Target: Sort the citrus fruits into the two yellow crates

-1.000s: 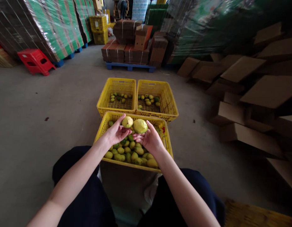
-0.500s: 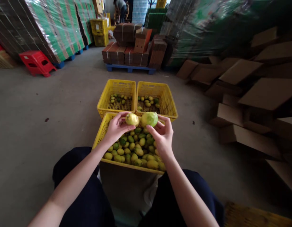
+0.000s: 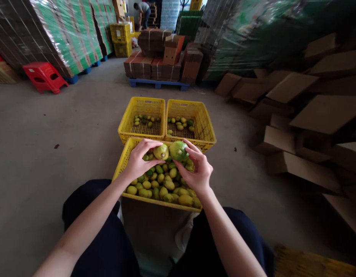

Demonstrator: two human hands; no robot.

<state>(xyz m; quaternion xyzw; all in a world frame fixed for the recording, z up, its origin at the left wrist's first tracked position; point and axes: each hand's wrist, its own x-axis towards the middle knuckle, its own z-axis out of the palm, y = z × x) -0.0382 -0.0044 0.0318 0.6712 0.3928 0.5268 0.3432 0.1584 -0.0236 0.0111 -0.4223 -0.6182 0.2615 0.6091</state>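
Note:
My left hand (image 3: 141, 158) grips a yellow-green lemon (image 3: 161, 152) between thumb and fingers, its stem end turned toward me. In my right hand (image 3: 197, 165) is a larger, greener lemon (image 3: 178, 150). The two fruits are held side by side, close together, above the near yellow crate (image 3: 163, 204). Below them that crate holds a heap of yellow and green lemons (image 3: 162, 184). My hands and wrists hide part of its rim.
Beyond stand a left yellow crate (image 3: 141, 102) and a right yellow crate (image 3: 205, 115), each with several lemons. Flattened cartons (image 3: 293, 86) lie to the right. A red stool (image 3: 45, 77) is at left; bundled boxes sit on a blue pallet (image 3: 158, 84). A person (image 3: 143, 13) bends far back.
Both hands have lowered slightly and turned the lemons, so other sides show. The green one now shows more of its green end. The distant person has come further into view.

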